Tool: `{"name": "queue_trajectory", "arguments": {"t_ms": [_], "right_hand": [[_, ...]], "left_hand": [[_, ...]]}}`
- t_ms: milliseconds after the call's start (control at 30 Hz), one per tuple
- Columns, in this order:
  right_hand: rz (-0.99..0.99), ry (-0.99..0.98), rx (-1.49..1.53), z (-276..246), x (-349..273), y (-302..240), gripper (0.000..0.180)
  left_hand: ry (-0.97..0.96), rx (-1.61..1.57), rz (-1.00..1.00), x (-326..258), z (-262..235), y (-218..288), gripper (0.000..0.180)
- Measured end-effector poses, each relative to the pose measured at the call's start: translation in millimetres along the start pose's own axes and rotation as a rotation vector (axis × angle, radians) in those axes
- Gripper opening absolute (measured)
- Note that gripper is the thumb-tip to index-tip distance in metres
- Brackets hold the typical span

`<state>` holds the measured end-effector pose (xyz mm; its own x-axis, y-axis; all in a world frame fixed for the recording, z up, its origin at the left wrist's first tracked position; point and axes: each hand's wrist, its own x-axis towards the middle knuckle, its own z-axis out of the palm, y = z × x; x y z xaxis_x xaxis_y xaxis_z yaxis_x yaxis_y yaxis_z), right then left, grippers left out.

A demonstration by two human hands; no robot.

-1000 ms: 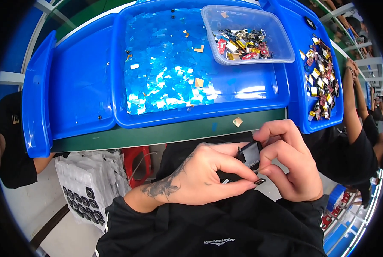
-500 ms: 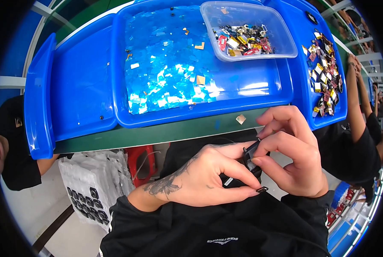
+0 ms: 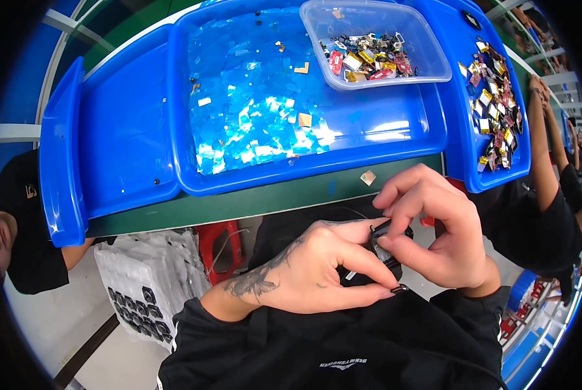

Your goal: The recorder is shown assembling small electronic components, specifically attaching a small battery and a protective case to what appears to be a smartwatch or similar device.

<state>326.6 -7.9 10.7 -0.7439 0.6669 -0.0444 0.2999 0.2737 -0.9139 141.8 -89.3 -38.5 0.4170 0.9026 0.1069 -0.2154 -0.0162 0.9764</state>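
Small black part point(image 3: 385, 250), pinched between left hand point(image 3: 317, 270) and right hand point(image 3: 444, 237) over the lap, close under the eyes for fine fingerwork, just short of the blue tray point(image 3: 382, 149).

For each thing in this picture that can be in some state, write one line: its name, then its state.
left hand: closed around the small black part, at lap height.
right hand: fingers pinching the same part from above.
small black part: held between both hands, mostly covered.
clear plastic tub: open, holding mixed small pieces.
middle blue tray: open, strewn with shiny film scraps.
right blue tray: holds more small pieces.
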Motion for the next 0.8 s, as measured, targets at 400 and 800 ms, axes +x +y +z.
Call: {"name": "queue_trajectory", "arguments": {"t_ms": [400,800], "right_hand": [[-0.212,0.024,-0.186,0,-4,1,0.021],[-0.138,0.015,-0.179,-2,-9,-9,0.022]], "left_hand": [[0.018,-0.136,-0.044,0,1,2,0.019],[-0.007,-0.146,-0.036,-1,2,4,0.021]]}}
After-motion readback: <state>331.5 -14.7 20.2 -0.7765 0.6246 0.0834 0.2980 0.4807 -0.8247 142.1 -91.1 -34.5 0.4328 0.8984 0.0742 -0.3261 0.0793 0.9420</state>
